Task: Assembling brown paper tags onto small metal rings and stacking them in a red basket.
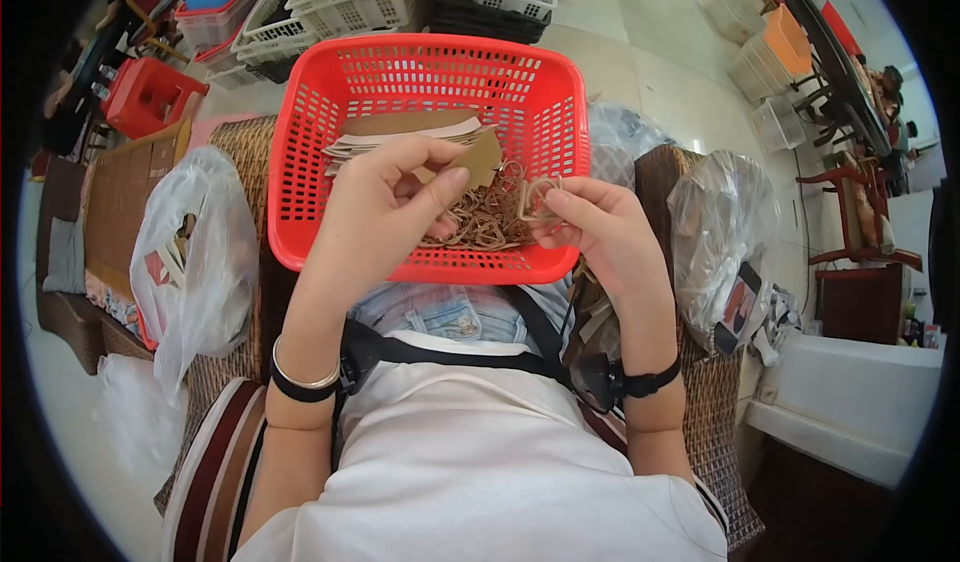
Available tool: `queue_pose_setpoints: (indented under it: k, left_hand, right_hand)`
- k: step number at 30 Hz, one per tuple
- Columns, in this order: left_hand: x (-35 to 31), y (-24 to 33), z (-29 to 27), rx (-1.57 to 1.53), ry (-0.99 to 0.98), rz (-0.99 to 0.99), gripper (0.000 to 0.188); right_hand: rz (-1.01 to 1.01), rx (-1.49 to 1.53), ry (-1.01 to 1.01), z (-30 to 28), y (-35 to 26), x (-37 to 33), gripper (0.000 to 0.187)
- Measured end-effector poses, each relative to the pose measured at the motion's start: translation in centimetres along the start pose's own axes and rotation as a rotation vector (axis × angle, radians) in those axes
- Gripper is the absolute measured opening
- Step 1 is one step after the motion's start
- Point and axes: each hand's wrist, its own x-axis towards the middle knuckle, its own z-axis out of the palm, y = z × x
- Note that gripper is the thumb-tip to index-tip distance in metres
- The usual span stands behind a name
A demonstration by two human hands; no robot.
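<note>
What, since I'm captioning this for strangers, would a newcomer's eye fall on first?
The bright red basket in front of the person, upper centre, with a tangle of brown cord-like loops inside. Over it, the left hand pinches a tan card piece and the right hand a light brown loop. Then a cloudy plastic bag at the left.

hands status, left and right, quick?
Left hand: closed, pinching a brown card piece.
Right hand: closed, pinching a thin tan cord; exact finger contact is too small to tell.
</note>
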Motion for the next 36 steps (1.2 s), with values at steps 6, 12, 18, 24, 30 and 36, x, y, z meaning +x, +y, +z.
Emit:
queue_pose_setpoints:
  k: [6, 12, 18, 24, 30, 36]
  left_hand:
    - [-1.0, 1.0, 3.1, -0.052, -0.089, -0.135, 0.019]
    - [-0.7, 0.1, 4.0, -0.103, -0.157, -0.101, 0.016]
    - [-0.7, 0.6, 3.8, -0.140, -0.141, -0.114, 0.015]
    - [-1.5, 0.4, 4.9, -0.255, -0.283, -0.183, 0.014]
    - [-1.1, -0.4, 5.6, -0.429, -0.135, -0.043, 0.019]
    - [-0.6, -0.2, 4.1, -0.329, -0.064, -0.023, 0.015]
  right_hand:
    - [-0.026, 0.166, -0.036, -1.1, 0.1, -2.5, 0.018]
    - [-0.084, 0.189, -0.038, -0.9, 0.1, -3.6, 0.011]
    - [-0.092, -0.141, -0.011, 0.0, -1.6, -4.7, 0.021]
    - [-0.334, -0.422, 0.050, 1.4, -0.7, -4.8, 0.023]
    - [-0.272, 0.212, 0.057, 1.8, 1.6, -4.0, 0.011]
    - [-0.360, 0.192, 0.091, 1.0, 0.7, -4.2, 0.013]
